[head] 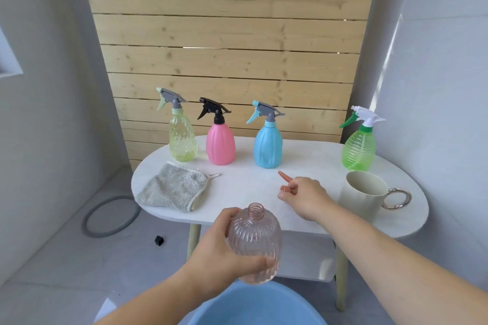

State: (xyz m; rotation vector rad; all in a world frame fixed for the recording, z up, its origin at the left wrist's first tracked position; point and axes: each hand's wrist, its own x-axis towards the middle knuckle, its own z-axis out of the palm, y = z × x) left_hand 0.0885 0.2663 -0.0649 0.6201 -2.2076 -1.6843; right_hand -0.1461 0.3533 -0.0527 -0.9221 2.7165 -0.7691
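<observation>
Left hand (224, 250) curls round the belly of an uncapped pink bottle (254, 243), holding it neck up in the air at the near edge of the surface (250, 185), above a blue basin (253, 306). Right hand (303, 196) rests on the surface, fingers curled about an orange spray head (284, 177). A mug (361, 195) stands just beside that hand, a cloth (174, 187) lies further left, and a pink sprayer (220, 145) and blue sprayer (268, 148) stand behind.
</observation>
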